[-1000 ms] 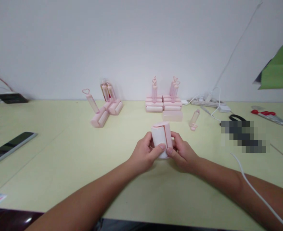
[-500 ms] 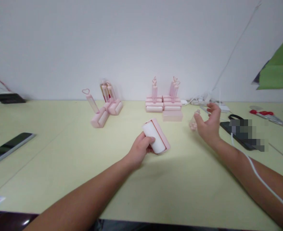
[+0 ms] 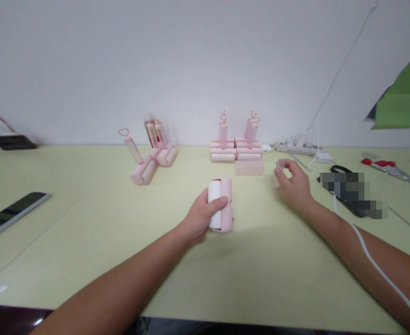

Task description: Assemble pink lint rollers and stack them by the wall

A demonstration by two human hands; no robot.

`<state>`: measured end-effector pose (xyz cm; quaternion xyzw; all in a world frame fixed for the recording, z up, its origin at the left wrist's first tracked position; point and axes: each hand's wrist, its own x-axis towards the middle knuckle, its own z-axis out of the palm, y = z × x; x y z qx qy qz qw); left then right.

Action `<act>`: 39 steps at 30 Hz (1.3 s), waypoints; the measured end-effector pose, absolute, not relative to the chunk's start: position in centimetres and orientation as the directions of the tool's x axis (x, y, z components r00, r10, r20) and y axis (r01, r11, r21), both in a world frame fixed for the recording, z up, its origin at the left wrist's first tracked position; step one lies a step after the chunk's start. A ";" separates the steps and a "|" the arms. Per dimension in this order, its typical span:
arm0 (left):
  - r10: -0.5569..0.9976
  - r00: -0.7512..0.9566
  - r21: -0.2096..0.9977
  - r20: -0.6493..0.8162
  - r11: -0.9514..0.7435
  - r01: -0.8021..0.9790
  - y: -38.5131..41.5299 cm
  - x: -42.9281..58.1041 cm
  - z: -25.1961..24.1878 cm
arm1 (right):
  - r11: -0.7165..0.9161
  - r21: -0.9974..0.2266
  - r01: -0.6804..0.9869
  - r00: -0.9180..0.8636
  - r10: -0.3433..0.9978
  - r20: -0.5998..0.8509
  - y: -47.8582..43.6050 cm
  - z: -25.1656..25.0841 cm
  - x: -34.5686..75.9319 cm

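Observation:
My left hand (image 3: pixel 205 214) is closed around a lint roller head (image 3: pixel 226 204), a pink casing with a white roll, held upright above the table with the thumb across its front. Off to the right, my right hand (image 3: pixel 294 186) pinches a small clear pinkish piece (image 3: pixel 280 164) between thumb and fingertips. Most of that piece is covered by the fingers, so its full shape is hidden. Behind the hands stand assembled pink lint rollers (image 3: pixel 223 151) with clear handles topped by heart-shaped loops. A translucent pink box-like piece (image 3: pixel 249 168) lies in front of them.
More pink lint rollers (image 3: pixel 144 170) stand at the left. A smartphone (image 3: pixel 15 214) lies on the table's left side. To the right are a black phone-like object (image 3: pixel 351 204), red-handled pliers (image 3: pixel 388 167) and a power strip (image 3: pixel 292 148). A white cable (image 3: pixel 368 251) runs over my right forearm.
My left hand has turned the roller head from a slant to upright, showing more of its pink side. My right hand has lowered, its spread fingers closing on the clear piece.

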<state>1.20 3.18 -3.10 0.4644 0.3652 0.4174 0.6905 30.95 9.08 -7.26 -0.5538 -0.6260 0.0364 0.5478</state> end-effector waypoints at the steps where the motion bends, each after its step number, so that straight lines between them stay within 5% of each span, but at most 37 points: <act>1: 0.914 0.387 0.942 -0.118 0.226 -0.248 3.2 1.2 -3.1 | 0.421 -0.548 0.722 0.158 0.671 0.724 8.4 -6.8 30.3; 4: 0.914 0.387 0.920 -0.124 0.252 -0.300 3.3 1.3 -3.0 | 0.594 -0.340 0.729 -0.116 0.597 0.794 6.1 -5.6 28.1; 10: 0.913 0.381 0.891 -0.149 0.291 -0.349 3.3 1.2 -2.6 | 0.763 -0.290 0.578 -0.393 0.571 0.720 2.5 -4.6 25.0; 23: 0.908 0.386 0.921 -0.162 0.280 -0.271 3.4 1.2 -3.1 | 0.767 -0.315 0.559 -0.458 0.602 0.654 1.7 -4.5 24.0; 39: 0.947 0.309 0.985 -0.088 0.129 -0.116 3.7 1.4 -3.8 | 0.727 -0.134 0.674 -0.545 0.612 0.573 1.5 -4.0 23.6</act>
